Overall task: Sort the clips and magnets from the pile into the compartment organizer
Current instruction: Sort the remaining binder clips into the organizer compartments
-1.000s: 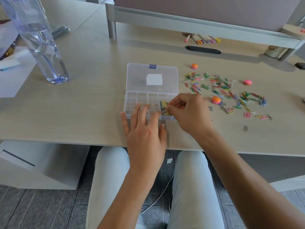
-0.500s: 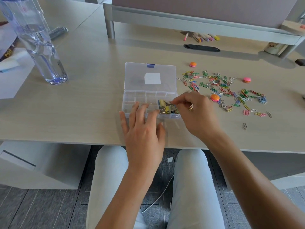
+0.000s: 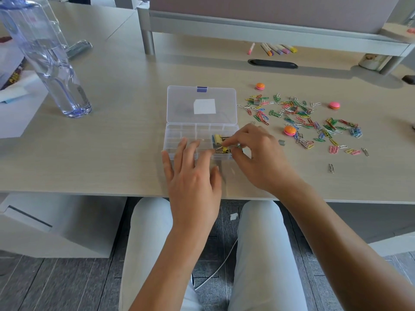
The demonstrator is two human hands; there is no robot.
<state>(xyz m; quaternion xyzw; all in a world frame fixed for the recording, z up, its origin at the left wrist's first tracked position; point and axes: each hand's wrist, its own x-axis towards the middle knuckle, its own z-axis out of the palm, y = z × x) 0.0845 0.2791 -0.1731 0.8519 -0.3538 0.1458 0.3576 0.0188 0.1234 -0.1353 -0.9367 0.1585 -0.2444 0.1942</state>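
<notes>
Pale wood-grain desk [image 3: 112, 135] is filling most of the view, seen from above by a seated person w/ legs in light trousers showing under the front edge. Raised shelf [image 3: 269, 28] is running along the back, w/ a few markers [image 3: 277, 49] lying beneath it. At left, a tall clear water bottle [image 3: 48, 63] is standing upright. At centre, a clear plastic compartment organizer [image 3: 179, 133] is sitting open, its lid [image 3: 201, 104] lying flat behind it, away from the person. Left hand [image 3: 193, 180] is resting on the organizer's near left side, fingers straight and spread apart, holding nothing. Right hand [image 3: 258, 158] is reaching into the organizer's right-hand compartment, thumb and index finger pinching a binder clip [image 3: 221, 149] among other yellow binder clips there. To the right of the organizer, well apart from it, a pile of coloured paper clips [image 3: 301, 117] is lying scattered on the desk. Three small round magnets are sitting around it: orange-and-pink one [image 3: 260, 86] at the back, pink one [image 3: 334, 105] to the right, orange one [image 3: 289, 130] at the pile's near edge.
</notes>
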